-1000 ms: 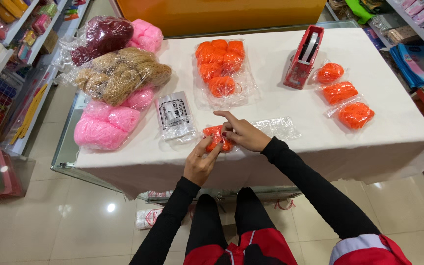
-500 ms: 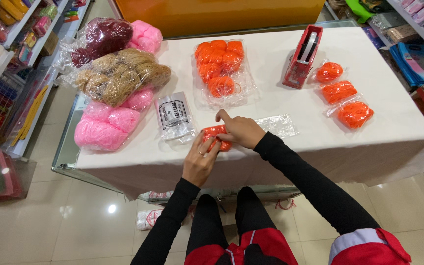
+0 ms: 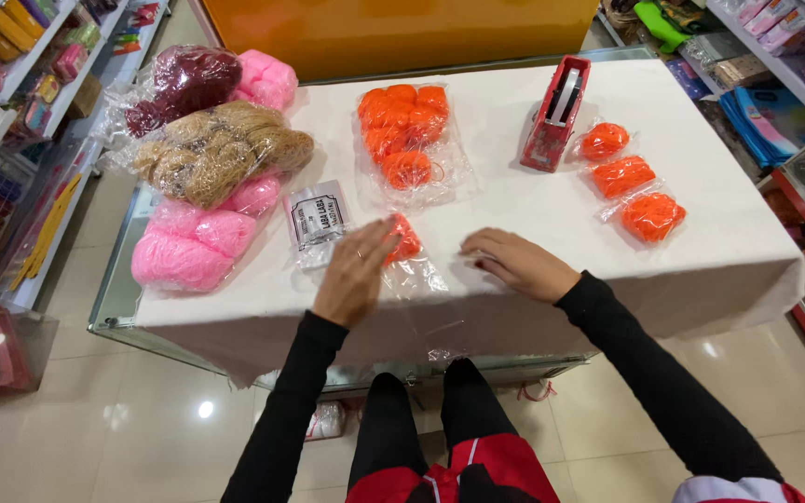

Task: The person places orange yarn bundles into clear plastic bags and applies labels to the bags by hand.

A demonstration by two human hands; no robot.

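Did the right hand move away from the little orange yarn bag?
Yes. The right hand let go of the small orange yarn bag and slid right along the white table, toward the red tape dispenser side; the left hand stays on it.

1. A shop: stocked shelves (image 3: 20, 56) line both aisles
2. Bagged yarn bundles (image 3: 207, 154) lie on a cloth-covered glass desk (image 3: 514, 307)
3. A red tape dispenser (image 3: 554, 114) stands there; tiled floor (image 3: 123, 428)

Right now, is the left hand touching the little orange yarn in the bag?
Touching. The head view shows the left hand lying flat with its fingers over the small orange yarn bag, no gap between them. The right hand rests on the tablecloth, apart.
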